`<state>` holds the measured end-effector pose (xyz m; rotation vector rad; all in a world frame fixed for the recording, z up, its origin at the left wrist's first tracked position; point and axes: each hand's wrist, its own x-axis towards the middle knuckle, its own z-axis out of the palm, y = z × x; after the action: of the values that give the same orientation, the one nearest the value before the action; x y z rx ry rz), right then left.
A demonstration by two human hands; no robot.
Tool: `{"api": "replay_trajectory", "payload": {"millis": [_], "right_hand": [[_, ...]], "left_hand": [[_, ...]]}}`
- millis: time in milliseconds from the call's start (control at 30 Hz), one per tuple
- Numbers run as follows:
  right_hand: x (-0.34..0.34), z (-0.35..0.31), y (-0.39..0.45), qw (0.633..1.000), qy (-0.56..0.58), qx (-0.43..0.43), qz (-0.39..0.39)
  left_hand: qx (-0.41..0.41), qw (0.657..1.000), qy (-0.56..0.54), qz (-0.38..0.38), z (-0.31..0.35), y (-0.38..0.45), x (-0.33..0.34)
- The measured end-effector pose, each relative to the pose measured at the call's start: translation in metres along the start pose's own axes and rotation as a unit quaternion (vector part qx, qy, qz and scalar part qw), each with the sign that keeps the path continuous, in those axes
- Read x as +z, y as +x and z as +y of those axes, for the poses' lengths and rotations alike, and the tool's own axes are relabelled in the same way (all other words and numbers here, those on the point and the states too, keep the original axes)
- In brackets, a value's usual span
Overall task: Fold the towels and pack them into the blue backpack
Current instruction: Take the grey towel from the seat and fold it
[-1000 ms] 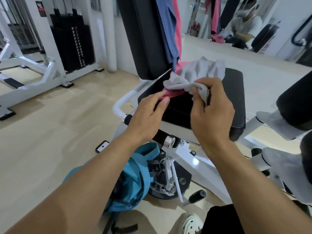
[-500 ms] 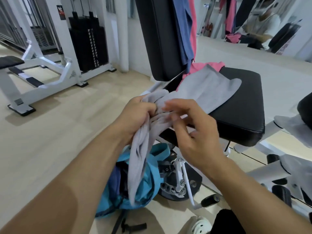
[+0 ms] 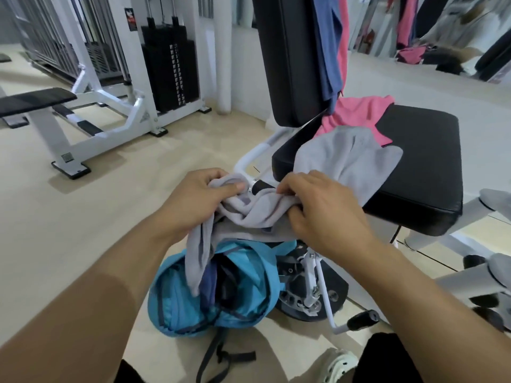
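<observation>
A grey towel (image 3: 345,158) lies half on the black seat pad (image 3: 425,161), bunched and twisted at its near end. My left hand (image 3: 190,200) grips one bunched end, from which a strip hangs down over the bag. My right hand (image 3: 323,211) pinches the towel's twisted middle beside the seat's front edge. The blue backpack (image 3: 240,294) sits open on the floor right below my hands, with dark blue cloth showing inside. A pink towel (image 3: 356,114) lies at the back of the seat, and a dark blue towel (image 3: 326,45) hangs down the backrest.
The black backrest (image 3: 287,59) rises behind the seat. The machine's white frame and a black handle (image 3: 362,319) stand right of the backpack. A weight stack machine (image 3: 168,64) and a flat bench (image 3: 36,102) stand at the left across the beige floor. My shoe (image 3: 338,366) is at the bottom.
The grey towel was pulled off the pink towel toward me, then bunched between both hands. My hands have come lower, over the backpack, and the camera has tilted down.
</observation>
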<state>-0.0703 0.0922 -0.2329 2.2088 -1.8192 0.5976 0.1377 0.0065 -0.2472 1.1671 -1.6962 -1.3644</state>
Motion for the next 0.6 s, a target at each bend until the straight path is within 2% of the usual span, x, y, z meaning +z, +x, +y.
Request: {"api": "replay_trajectory", "payload": {"millis": [167,267,400,467,533,600], "right_hand": [[0.017,-0.046,-0.013,0.994,0.069,-0.071,-0.048],[0.038,-0.06,-0.019,0.975,0.164,-0.056,-0.141],[0.058,-0.073,-0.03,0.929,0.231,-0.034,-0.287],[0.058,-0.077,-0.031,0.931,0.245,-0.017,-0.272],[0.058,-0.074,-0.025,0.945,0.257,0.026,-0.202],[0.059,-0.067,-0.018,0.943,0.285,0.085,-0.152]], "left_hand": [[0.009,0.996,0.032,0.084,-0.013,-0.01,-0.012],[0.021,0.993,0.04,0.107,-0.018,-0.015,-0.021],[0.025,0.994,0.052,0.092,-0.024,-0.024,-0.032],[0.041,0.994,0.083,0.06,-0.026,-0.029,-0.035],[0.053,0.991,0.125,0.017,-0.029,-0.034,-0.038],[0.054,0.986,0.159,-0.019,-0.031,-0.037,-0.038]]}}
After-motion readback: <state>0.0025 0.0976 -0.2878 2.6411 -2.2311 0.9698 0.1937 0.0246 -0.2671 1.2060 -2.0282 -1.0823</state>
